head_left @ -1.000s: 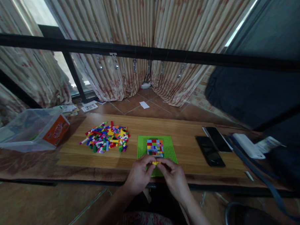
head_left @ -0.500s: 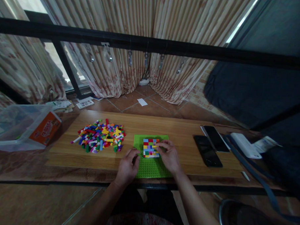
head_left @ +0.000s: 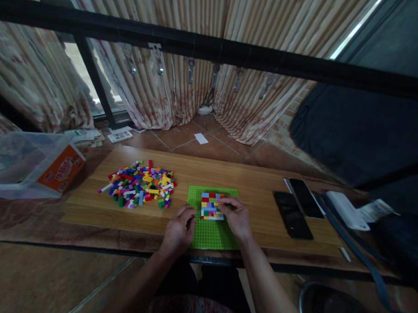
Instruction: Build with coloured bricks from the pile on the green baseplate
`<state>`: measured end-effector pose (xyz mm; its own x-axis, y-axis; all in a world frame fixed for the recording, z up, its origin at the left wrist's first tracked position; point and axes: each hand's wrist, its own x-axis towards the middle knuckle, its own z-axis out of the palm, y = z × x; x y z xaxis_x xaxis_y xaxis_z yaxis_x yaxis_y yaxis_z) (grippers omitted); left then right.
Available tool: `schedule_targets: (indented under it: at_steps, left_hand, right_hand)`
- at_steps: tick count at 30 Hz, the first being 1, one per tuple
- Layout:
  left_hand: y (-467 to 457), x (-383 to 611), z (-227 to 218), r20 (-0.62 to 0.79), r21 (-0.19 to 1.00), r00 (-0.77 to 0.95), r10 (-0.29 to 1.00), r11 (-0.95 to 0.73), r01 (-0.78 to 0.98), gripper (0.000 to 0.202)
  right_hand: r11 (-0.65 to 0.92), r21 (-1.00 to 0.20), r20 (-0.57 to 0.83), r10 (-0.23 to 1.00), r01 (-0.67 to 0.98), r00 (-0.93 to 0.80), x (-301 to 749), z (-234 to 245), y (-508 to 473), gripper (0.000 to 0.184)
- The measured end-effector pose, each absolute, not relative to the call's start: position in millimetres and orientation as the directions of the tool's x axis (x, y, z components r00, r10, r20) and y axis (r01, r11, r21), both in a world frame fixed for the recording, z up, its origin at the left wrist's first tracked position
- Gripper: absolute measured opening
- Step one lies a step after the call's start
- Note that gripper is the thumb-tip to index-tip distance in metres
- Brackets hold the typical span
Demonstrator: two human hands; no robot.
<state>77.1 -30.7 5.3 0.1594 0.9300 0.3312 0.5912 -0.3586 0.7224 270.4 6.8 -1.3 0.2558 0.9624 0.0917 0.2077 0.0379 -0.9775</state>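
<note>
A bright green studded baseplate (head_left: 212, 237) lies on the wooden board, bearing a small block of toy building bricks (head_left: 209, 207) in rows of mixed colours. My right hand (head_left: 237, 217) reaches over the plate from the right. Its thumb and forefinger are drawn together at the right side of the brick block and cover part of it; whatever they pinch is too small to tell. At the plate's left edge, my left hand (head_left: 178, 231) is curled with fingertips close together. What it holds, if anything, cannot be made out.
A pile of loose bricks (head_left: 141, 185) lies left on the wooden board (head_left: 201, 167). Beyond it stands a clear plastic box (head_left: 18, 166) with an orange label. Two dark phones (head_left: 292, 215) rest at the right, near a white device (head_left: 347, 210) and a blue strap (head_left: 360, 253).
The camera view has tilted and shifted slightly. Both hands stay at nearly the same spots on the baseplate, with the right fingers still at the brick block's right side.
</note>
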Motion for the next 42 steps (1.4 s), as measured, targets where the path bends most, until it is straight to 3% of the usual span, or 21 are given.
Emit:
schedule_targets:
  at_steps: [12,16,23,29,34,39,42]
  left_hand:
    - [-29,77,1,0.360,0.723,0.156,0.920,-0.380,0.577,0.015]
    - [-29,76,0,0.358,0.725,0.163,0.919,-0.384,0.572,0.016]
    - [-32,74,3,0.310,0.761,0.171,0.935,-0.352,0.545,0.020]
    - [-34,74,7,0.296,0.814,0.148,0.944,-0.330,0.478,0.020]
    - [-34,50,13,0.291,0.840,0.019,0.957,-0.265,0.474,0.017]
    - [-20,-3,22,0.382,0.712,-0.203,0.902,-0.147,0.686,0.019]
    - [-6,-32,25,0.426,0.584,-0.241,0.872,-0.062,0.809,0.020]
  right_hand:
    - [-0.088,-0.992,-0.059,0.959,0.095,0.278,268,-2,12,0.030]
    - [-0.070,-0.993,-0.046,0.969,0.093,0.241,271,4,10,0.036]
    - [0.069,-0.998,0.054,0.840,-0.008,0.540,285,3,-17,0.031]
    - [0.017,-0.967,0.149,0.846,0.253,0.513,294,-12,-40,0.035]
    - [-0.055,-0.811,0.241,0.876,0.583,0.418,293,-20,-42,0.044]
    - [-0.031,-0.659,0.339,0.880,0.752,0.334,287,-20,-40,0.048]
    - [-0.037,-0.623,0.367,0.868,0.781,0.334,286,-20,-40,0.050]
